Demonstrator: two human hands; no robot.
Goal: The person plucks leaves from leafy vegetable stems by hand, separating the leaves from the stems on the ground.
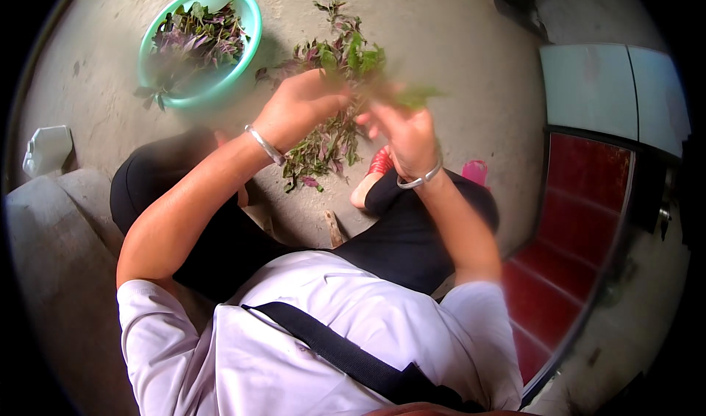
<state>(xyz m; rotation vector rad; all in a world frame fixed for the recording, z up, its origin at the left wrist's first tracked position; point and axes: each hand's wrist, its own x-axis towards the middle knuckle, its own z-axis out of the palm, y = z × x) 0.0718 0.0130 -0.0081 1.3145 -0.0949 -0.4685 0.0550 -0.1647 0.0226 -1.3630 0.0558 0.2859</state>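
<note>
My left hand point(305, 107), with a silver bangle at the wrist, is closed around leafy green sprigs point(353, 59) held above the floor. Close beside it on the right, my right hand point(404, 125) has its fingers bent at the stems, and a blurred green leaf sticks out past it. Beneath both hands a pile of green and purple leafy stems point(323, 155) lies on the concrete floor. A mint-green basin point(254, 30) at the upper left holds more purple-green leaves point(202, 37).
A white plastic container point(48, 151) stands at the far left. Red tiles point(585, 217) and pale cabinet panels point(588, 89) are on the right. A pink object point(476, 172) lies beyond my right knee. A small piece of wood point(334, 228) is between my legs.
</note>
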